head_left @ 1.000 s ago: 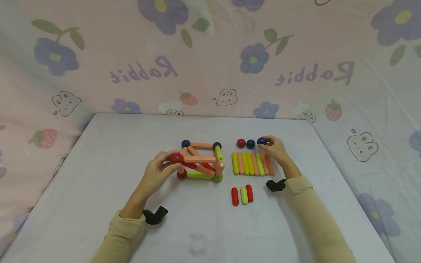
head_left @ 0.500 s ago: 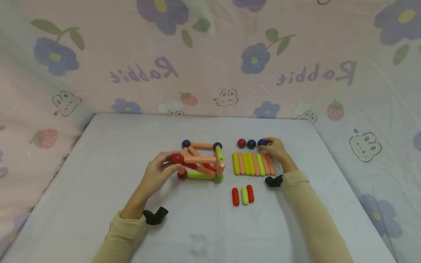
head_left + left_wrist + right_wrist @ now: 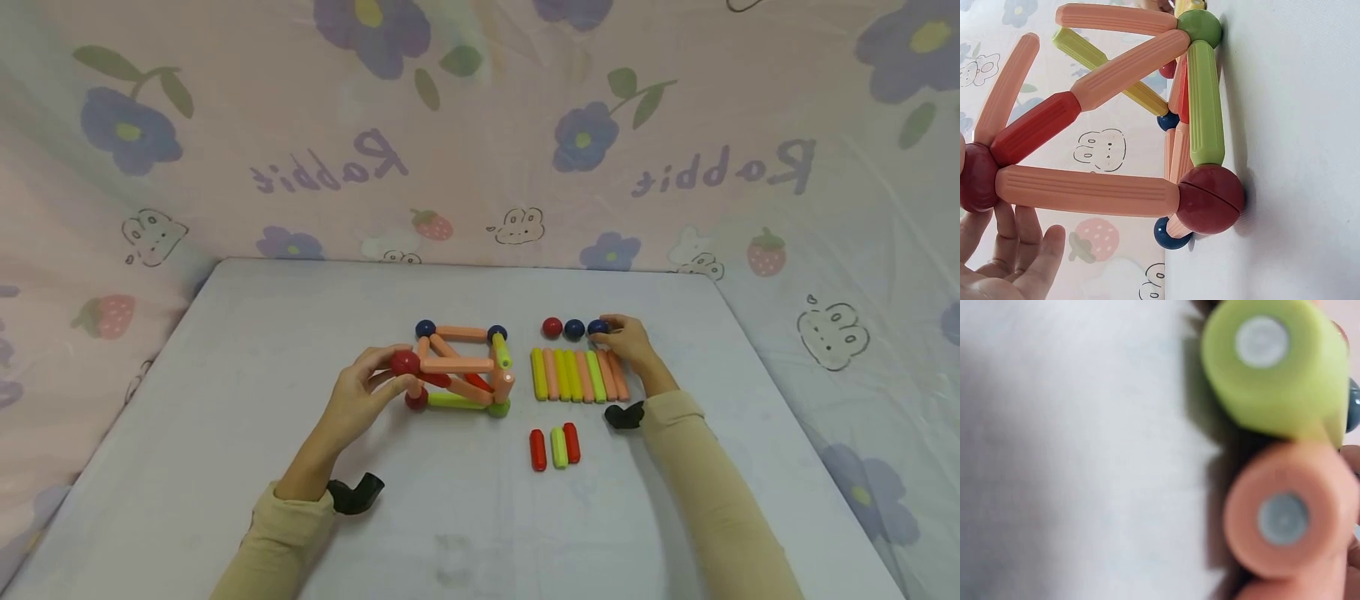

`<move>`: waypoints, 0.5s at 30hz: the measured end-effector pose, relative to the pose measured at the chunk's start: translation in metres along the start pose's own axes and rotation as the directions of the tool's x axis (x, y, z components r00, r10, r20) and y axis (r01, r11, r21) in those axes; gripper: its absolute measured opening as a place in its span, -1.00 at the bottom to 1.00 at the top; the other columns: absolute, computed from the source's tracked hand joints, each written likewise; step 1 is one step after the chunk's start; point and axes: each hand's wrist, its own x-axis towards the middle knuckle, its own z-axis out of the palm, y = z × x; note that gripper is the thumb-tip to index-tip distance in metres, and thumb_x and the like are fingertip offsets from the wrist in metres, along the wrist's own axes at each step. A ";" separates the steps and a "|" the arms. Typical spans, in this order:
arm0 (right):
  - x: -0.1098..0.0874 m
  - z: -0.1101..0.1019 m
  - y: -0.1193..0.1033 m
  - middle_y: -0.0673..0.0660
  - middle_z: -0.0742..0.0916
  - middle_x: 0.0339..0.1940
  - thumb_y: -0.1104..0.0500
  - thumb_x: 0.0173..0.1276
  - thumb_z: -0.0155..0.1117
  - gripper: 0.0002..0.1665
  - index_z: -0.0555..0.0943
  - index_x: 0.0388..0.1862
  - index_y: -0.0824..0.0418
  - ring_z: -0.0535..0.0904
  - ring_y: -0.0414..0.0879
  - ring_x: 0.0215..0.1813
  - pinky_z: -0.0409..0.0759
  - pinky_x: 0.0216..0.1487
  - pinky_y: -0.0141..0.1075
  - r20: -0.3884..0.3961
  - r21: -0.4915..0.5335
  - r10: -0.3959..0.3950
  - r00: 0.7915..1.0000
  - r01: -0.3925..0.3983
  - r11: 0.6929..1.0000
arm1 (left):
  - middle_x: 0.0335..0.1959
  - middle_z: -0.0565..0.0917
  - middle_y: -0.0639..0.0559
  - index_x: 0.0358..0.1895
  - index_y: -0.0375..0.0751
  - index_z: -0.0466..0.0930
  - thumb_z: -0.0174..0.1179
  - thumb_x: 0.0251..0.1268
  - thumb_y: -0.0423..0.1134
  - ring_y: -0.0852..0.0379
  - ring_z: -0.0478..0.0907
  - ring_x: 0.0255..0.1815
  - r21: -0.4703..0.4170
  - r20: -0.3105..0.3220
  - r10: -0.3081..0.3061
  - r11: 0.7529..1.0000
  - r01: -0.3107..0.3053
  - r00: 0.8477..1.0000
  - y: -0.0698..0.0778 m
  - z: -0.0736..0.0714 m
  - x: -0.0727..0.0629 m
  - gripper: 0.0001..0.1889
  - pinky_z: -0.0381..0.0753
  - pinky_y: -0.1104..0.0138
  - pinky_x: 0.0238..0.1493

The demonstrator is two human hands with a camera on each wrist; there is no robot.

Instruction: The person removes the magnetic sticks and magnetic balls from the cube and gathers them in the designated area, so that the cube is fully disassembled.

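Note:
My left hand grips a red ball at the upper near-left corner of a magnetic stick-and-ball structure, from which sticks run out. In the left wrist view, a lower red ball rests on the table and joins a green stick and a peach stick. A green ball sits at the green stick's other end. My right hand holds a dark blue ball between thumb and fingers, at the right end of a short row of balls. The right wrist view shows only bits of those fingers.
Beside the held ball are another dark blue ball and a red ball. In front lies a row of several yellow, green and peach sticks. Two short red sticks and a short green stick lie nearer.
The right hand and its dark blue ball have come down slightly, level with the other balls, and the right forearm has shifted a little. The left hand keeps its grip on the red ball.

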 end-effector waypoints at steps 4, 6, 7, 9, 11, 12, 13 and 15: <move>-0.004 -0.002 0.000 0.44 0.46 0.28 0.20 0.36 0.21 -0.32 0.29 0.39 0.41 0.45 0.20 0.21 0.44 -0.26 -0.60 -0.005 0.014 -0.024 1.000 0.024 1.000 | 0.09 0.52 -0.25 0.25 -0.39 0.44 0.25 0.25 -0.34 0.55 0.43 0.04 -0.002 0.001 -0.018 1.000 0.018 1.000 0.000 0.000 -0.002 -0.51 0.47 0.66 0.18; -0.007 -0.005 -0.001 0.44 0.47 0.26 0.20 0.37 0.19 -0.34 0.30 0.39 0.41 0.46 0.20 0.17 0.46 -0.29 -0.62 -0.013 0.016 -0.033 0.999 0.033 0.999 | 0.09 0.52 -0.24 0.25 -0.39 0.44 0.25 0.25 -0.32 0.56 0.43 0.05 0.003 0.000 -0.023 1.000 0.023 1.000 0.000 0.000 -0.002 -0.50 0.47 0.65 0.19; -0.009 -0.006 -0.002 0.44 0.47 0.25 0.19 0.38 0.19 -0.34 0.30 0.39 0.41 0.47 0.19 0.15 0.46 -0.28 -0.61 -0.021 0.007 -0.041 0.999 0.041 0.999 | 0.09 0.52 -0.24 0.25 -0.38 0.44 0.25 0.26 -0.32 0.56 0.43 0.05 0.004 -0.001 -0.022 1.000 0.022 1.000 0.000 0.001 -0.002 -0.51 0.46 0.65 0.18; -0.014 -0.009 -0.006 0.44 0.48 0.23 0.18 0.39 0.18 -0.36 0.32 0.37 0.41 0.48 0.15 0.09 0.44 -0.26 -0.58 -0.045 -0.010 -0.060 0.997 0.059 0.998 | 0.09 0.52 -0.24 0.25 -0.39 0.44 0.25 0.26 -0.32 0.56 0.43 0.05 0.004 -0.002 -0.017 1.000 0.017 1.000 0.000 0.001 -0.002 -0.51 0.47 0.64 0.19; -0.018 -0.011 -0.009 0.44 0.51 0.21 0.18 0.38 0.19 -0.39 0.35 0.34 0.41 0.47 0.09 0.01 0.41 -0.24 -0.54 -0.079 -0.040 -0.089 0.993 0.086 0.995 | 0.09 0.52 -0.24 0.25 -0.41 0.43 0.25 0.26 -0.33 0.55 0.43 0.05 0.003 -0.002 -0.013 1.000 0.013 1.000 -0.001 0.001 -0.002 -0.50 0.47 0.63 0.19; -0.020 -0.011 -0.011 0.44 0.52 0.20 0.17 0.38 0.19 -0.40 0.37 0.33 0.41 0.47 0.06 -0.03 0.38 -0.23 -0.52 -0.097 -0.054 -0.104 0.990 0.099 0.994 | 0.09 0.52 -0.24 0.25 -0.41 0.43 0.25 0.26 -0.33 0.55 0.43 0.05 0.002 -0.001 -0.011 1.000 0.011 1.000 -0.001 0.001 -0.001 -0.51 0.47 0.63 0.19; -0.022 -0.012 -0.013 0.44 0.53 0.19 0.17 0.38 0.19 -0.41 0.38 0.32 0.41 0.46 0.02 -0.07 0.37 -0.23 -0.51 -0.111 -0.063 -0.119 0.987 0.112 0.992 | 0.09 0.52 -0.25 0.25 -0.41 0.43 0.24 0.26 -0.33 0.55 0.43 0.05 0.003 -0.002 -0.007 1.000 0.007 1.000 -0.001 0.002 -0.001 -0.51 0.47 0.64 0.19; -0.027 -0.011 -0.016 0.42 0.56 0.16 0.17 0.38 0.19 -0.44 0.42 0.29 0.39 0.44 -0.05 -0.12 0.38 -0.26 -0.51 -0.132 -0.068 -0.147 0.980 0.139 0.988 | 0.09 0.51 -0.24 0.25 -0.40 0.44 0.24 0.26 -0.33 0.54 0.43 0.05 -0.002 0.000 -0.004 1.000 0.004 1.000 -0.002 0.002 -0.001 -0.51 0.47 0.64 0.18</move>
